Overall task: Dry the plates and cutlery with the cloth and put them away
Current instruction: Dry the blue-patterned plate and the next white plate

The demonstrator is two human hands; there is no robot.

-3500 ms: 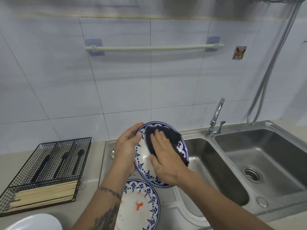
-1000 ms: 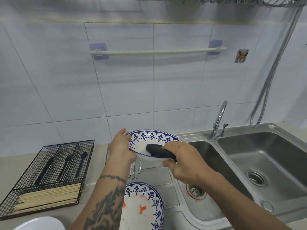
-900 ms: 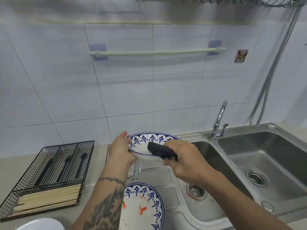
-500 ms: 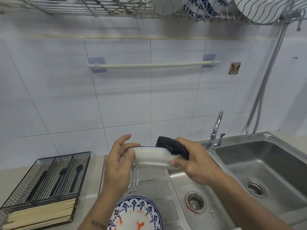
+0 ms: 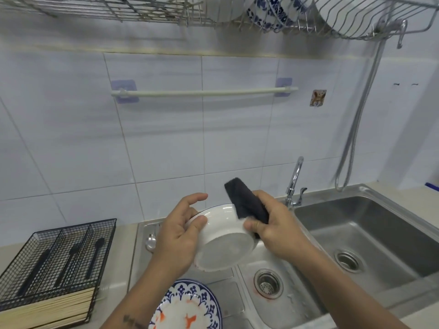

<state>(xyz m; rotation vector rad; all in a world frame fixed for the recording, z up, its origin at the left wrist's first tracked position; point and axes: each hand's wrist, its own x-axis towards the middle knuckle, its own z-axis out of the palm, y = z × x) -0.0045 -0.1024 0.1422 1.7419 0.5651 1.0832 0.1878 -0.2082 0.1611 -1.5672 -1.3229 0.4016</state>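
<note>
I hold a deep plate (image 5: pixel 223 243) over the drainboard, tipped so its white underside faces me. My left hand (image 5: pixel 178 238) grips its left rim. My right hand (image 5: pixel 273 229) pinches the right rim together with a dark cloth (image 5: pixel 247 203) that sticks up past the plate. Below it lies a blue-patterned plate (image 5: pixel 187 307) with orange marks on the drainboard. A metal spoon (image 5: pixel 150 241) lies behind my left wrist. Overhead, a wire dish rack (image 5: pixel 308 22) holds several plates.
A black wire cutlery tray (image 5: pixel 57 262) with dark-handled utensils and wooden chopsticks (image 5: pixel 47 309) sits on the counter at left. The steel double sink (image 5: pixel 356 238) with its tap (image 5: pixel 294 181) is at right. A towel rail (image 5: pixel 204 92) and a hose (image 5: pixel 356 119) are on the tiled wall.
The plate has been turned from face-up to underside toward me and lifted. The cloth has come off the plate's face to its right rim. My view has tilted up, showing the overhead rack.
</note>
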